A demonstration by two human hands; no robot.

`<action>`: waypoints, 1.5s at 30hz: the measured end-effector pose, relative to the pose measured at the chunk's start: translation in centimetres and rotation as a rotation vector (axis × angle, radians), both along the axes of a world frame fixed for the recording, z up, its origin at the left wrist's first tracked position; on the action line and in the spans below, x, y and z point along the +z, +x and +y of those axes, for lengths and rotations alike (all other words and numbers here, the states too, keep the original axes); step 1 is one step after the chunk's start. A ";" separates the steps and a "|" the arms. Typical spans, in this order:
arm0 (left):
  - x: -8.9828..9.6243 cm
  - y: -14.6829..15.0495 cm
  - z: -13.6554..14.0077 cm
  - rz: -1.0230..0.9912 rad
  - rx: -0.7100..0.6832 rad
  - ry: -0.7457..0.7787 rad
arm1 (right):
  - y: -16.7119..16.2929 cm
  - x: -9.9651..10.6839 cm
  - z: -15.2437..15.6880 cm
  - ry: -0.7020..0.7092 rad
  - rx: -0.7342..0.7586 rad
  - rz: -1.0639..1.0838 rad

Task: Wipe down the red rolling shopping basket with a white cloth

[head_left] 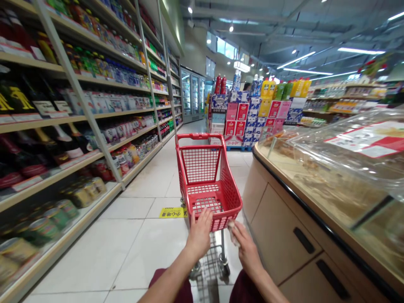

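A red plastic shopping cart (pixel 232 191) stands right in front of me on metal legs with wheels. My left hand (pixel 199 233) grips the near rim of its basket, thumb and fingers over the edge. Just right of it, my right hand (pixel 248 248) is closed on a crumpled whitish cloth (pixel 234 234). That cloth lies against the near right corner of the basket. Through the basket's grid nothing shows inside. Part of the right hand's fingers is hidden behind the cloth.
Tall shelves (pixel 120 111) of bottles and cans line the left. On the right runs a wooden counter (pixel 277 210) under clear covers. Stacked drink cartons (pixel 241 118) stand ahead, with glass-door fridges (pixel 191 92) beyond. A yellow sign (pixel 172 212) marks the tiled floor.
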State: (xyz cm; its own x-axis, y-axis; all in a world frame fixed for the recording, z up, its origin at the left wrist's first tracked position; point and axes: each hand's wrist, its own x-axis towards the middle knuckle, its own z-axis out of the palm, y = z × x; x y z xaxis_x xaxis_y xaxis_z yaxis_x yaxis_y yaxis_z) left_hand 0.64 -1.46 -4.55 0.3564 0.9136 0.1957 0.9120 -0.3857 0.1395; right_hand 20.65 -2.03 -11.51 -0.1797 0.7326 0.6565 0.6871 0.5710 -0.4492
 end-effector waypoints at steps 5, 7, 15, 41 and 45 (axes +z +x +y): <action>-0.2 0.3 -0.2 -0.019 0.003 0.008 | -0.6 5.8 2.1 0.007 -0.124 0.147; -0.3 0.4 -0.3 -0.033 -0.014 0.025 | -2.7 7.3 2.4 -0.078 -0.083 0.129; -0.5 -1.4 -0.4 -0.145 0.213 0.143 | -3.8 7.7 3.4 -0.099 -0.080 -0.027; -0.4 -0.8 -0.6 -0.270 0.180 0.159 | -2.1 4.4 2.4 0.139 -0.244 -0.079; -0.1 -0.5 -0.6 -0.255 0.179 0.133 | -5.3 3.7 1.0 0.132 -0.097 -0.126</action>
State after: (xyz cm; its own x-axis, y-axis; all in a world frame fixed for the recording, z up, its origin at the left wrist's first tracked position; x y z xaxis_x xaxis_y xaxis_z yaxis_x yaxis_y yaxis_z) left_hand 0.19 -2.01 -4.65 0.1170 0.9177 0.3797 0.9092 -0.2528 0.3309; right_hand 15.33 -1.00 -7.81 -0.1993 0.6598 0.7246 0.7881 0.5474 -0.2816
